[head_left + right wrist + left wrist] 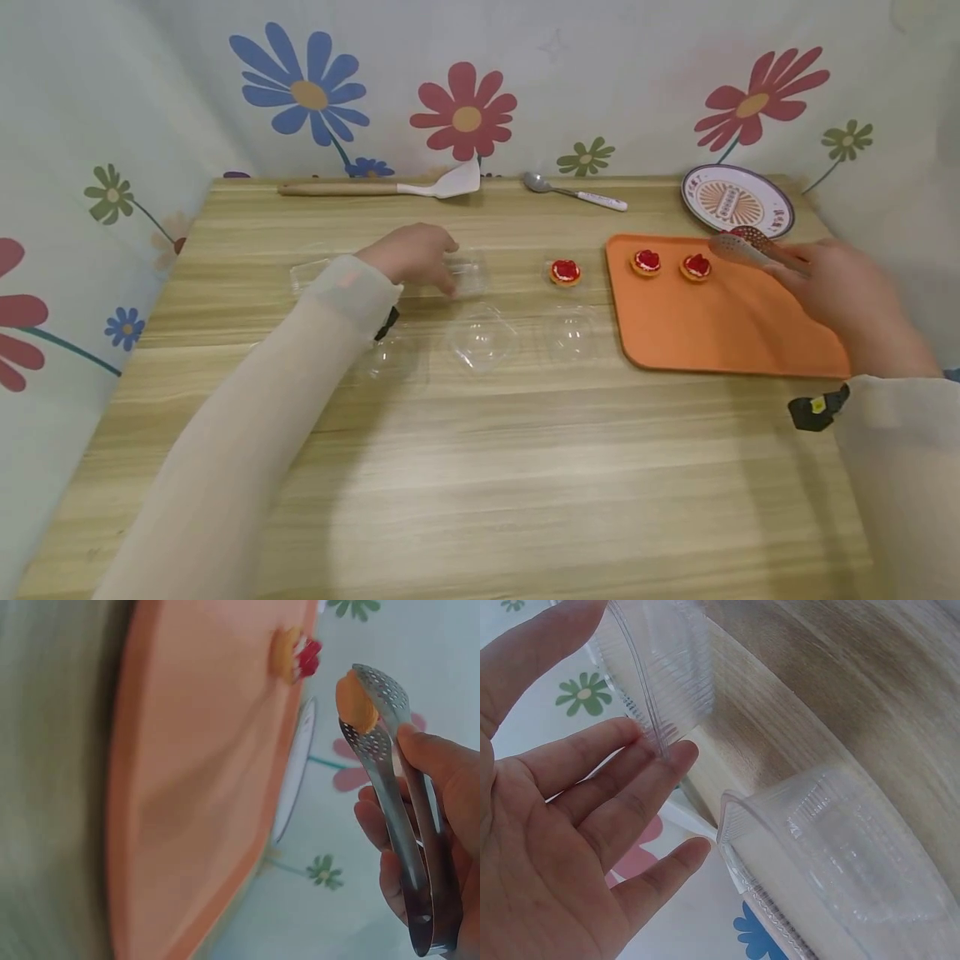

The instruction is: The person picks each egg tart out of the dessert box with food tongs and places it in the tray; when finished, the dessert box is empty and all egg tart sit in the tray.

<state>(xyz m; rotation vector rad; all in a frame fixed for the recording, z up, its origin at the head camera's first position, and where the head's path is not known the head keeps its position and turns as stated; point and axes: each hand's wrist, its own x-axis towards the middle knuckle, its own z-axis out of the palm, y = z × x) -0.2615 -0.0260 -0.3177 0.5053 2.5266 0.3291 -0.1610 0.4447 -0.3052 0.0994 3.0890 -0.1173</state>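
Note:
My right hand (851, 292) grips metal tongs (390, 787) with perforated ends. Between those ends sits a small tart (354, 705), raised above the orange tray (720, 333); its golden base shows in the right wrist view. Two tarts with red topping, one left (646, 262) and one right (696, 267), lie on the tray's far side. My left hand (416, 254) is over a clear plastic container (470, 273) in the back row. In the left wrist view its fingers are loosely extended, fingertips at the edge of a clear container wall (682, 675); whether they touch it I cannot tell.
Another tart (565, 272) sits in a clear container left of the tray. Several more clear containers (482, 337) stand in front. Along the back lie a white spatula (450, 182), a spoon (592, 198) and a patterned plate (776, 200).

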